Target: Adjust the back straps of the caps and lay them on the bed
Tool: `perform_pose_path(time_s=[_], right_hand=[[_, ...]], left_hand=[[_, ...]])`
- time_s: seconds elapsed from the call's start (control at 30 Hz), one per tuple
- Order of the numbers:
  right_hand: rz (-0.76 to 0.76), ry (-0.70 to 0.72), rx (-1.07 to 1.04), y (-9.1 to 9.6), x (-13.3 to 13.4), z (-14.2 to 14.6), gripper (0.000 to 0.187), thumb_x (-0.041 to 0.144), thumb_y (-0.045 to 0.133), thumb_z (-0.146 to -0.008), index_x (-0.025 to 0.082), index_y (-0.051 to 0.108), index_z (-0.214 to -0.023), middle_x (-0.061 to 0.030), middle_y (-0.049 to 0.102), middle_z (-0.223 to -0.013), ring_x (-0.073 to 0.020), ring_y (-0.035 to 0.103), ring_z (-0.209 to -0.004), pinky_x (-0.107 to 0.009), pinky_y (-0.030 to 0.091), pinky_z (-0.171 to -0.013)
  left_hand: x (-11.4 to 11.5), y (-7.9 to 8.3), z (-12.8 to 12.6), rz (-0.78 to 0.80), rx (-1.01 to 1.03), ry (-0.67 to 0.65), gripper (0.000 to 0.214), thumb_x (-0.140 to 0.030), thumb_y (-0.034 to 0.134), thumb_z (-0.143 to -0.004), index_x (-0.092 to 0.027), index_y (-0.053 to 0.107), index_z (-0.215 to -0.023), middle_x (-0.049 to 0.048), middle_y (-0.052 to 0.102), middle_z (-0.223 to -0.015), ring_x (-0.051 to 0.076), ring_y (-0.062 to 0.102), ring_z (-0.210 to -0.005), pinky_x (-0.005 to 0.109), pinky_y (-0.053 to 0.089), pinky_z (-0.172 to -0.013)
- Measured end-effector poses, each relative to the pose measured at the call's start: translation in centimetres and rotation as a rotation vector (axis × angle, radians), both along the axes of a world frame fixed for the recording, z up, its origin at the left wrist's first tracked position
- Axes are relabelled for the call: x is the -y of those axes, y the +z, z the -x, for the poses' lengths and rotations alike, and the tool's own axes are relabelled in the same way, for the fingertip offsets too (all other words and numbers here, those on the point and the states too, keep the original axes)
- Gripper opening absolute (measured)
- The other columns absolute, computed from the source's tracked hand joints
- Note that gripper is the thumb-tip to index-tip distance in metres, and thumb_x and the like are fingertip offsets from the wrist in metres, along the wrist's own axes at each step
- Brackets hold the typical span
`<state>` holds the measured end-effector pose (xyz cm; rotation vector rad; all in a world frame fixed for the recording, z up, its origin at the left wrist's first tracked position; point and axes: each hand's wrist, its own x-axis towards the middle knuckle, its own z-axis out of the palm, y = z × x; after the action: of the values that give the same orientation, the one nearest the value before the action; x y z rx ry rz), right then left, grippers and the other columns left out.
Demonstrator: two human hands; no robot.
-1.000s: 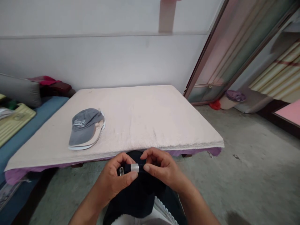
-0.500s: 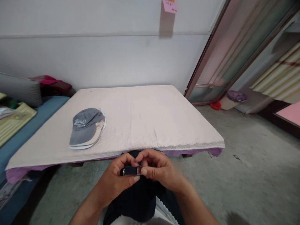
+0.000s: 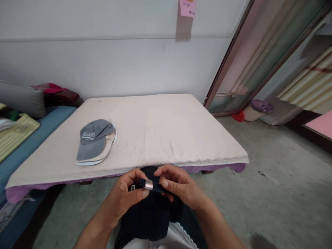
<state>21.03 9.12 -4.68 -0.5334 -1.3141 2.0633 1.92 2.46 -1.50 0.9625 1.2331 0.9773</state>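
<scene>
A dark navy cap (image 3: 147,216) is low in the middle of the head view, in front of my body. Its strap (image 3: 157,187) stretches between my two hands and carries a shiny metal buckle (image 3: 148,185). My left hand (image 3: 127,193) pinches the strap at the buckle, thumb below it; a small metal ring (image 3: 133,187) shows by those fingers. My right hand (image 3: 178,186) grips the strap on the other side, thumb on top. To the left on the bed, a grey cap (image 3: 93,136) with white lettering lies over lighter caps (image 3: 110,148).
The bed (image 3: 176,128) has a pale cover with a purple cloth under its edge. At the left is a blue mattress (image 3: 55,116) with a grey cushion (image 3: 23,98). A waste bin (image 3: 255,112) stands on the concrete floor at the right.
The buckle has moved left, away from my right fingers to my left fingertips. My right hand has shifted slightly right, and more strap shows between the hands.
</scene>
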Motion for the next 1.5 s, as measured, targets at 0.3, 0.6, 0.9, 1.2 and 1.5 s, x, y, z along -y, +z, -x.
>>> perform_pose_path(time_s=[0.3,0.6,0.9,1.2,1.5], right_hand=[[-0.116,-0.088,0.029,0.6,0.6,0.2,0.025,0.032,0.067,-0.082,0.018,0.061,-0.101,0.0038,0.052,-0.067,-0.0045,0.039,-0.050,-0.016,0.030,-0.044],[-0.088,-0.124,0.023,0.3,0.8,0.6,0.025,0.035,0.067,-0.081,0.019,0.062,-0.099,0.0032,0.050,-0.068,-0.0065,0.039,-0.052,-0.019,0.030,-0.046],[-0.103,-0.135,0.046,0.6,1.4,1.0,0.023,0.037,0.066,-0.082,0.019,0.062,-0.096,0.0026,0.052,-0.068,-0.0073,0.040,-0.054,-0.020,0.032,-0.049],[-0.156,-0.115,0.102,0.7,1.0,0.6,0.024,0.037,0.064,-0.084,0.019,0.060,-0.098,0.0028,0.051,-0.070,-0.0073,0.042,-0.055,-0.019,0.034,-0.048],[-0.113,-0.097,0.067,0.3,1.1,0.3,0.025,0.035,0.069,-0.080,0.019,0.061,-0.098,0.0043,0.050,-0.065,-0.0066,0.038,-0.053,-0.019,0.028,-0.047]], left_hand=[[-0.1,0.2,-0.5,0.013,-0.029,-0.073,0.022,-0.032,0.074,-0.072,-0.019,0.058,-0.081,-0.0034,0.053,-0.072,0.010,0.043,-0.064,0.020,0.033,-0.058],[0.1,0.0,-0.3,0.011,0.043,-0.075,0.021,-0.031,0.072,-0.074,-0.020,0.056,-0.082,-0.0035,0.051,-0.072,0.009,0.039,-0.061,0.021,0.030,-0.056],[0.2,-0.2,-0.2,-0.072,-0.075,-0.121,0.024,-0.035,0.072,-0.073,-0.020,0.057,-0.082,-0.0034,0.046,-0.068,0.010,0.036,-0.061,0.022,0.027,-0.054],[0.5,0.2,-0.5,0.002,0.020,-0.019,0.021,-0.039,0.060,-0.084,-0.019,0.054,-0.077,-0.0020,0.050,-0.070,0.011,0.041,-0.062,0.023,0.033,-0.058],[0.3,0.7,-0.3,0.036,0.042,-0.020,0.024,-0.041,0.068,-0.077,-0.020,0.056,-0.079,-0.0003,0.058,-0.077,0.012,0.048,-0.064,0.024,0.036,-0.060]])
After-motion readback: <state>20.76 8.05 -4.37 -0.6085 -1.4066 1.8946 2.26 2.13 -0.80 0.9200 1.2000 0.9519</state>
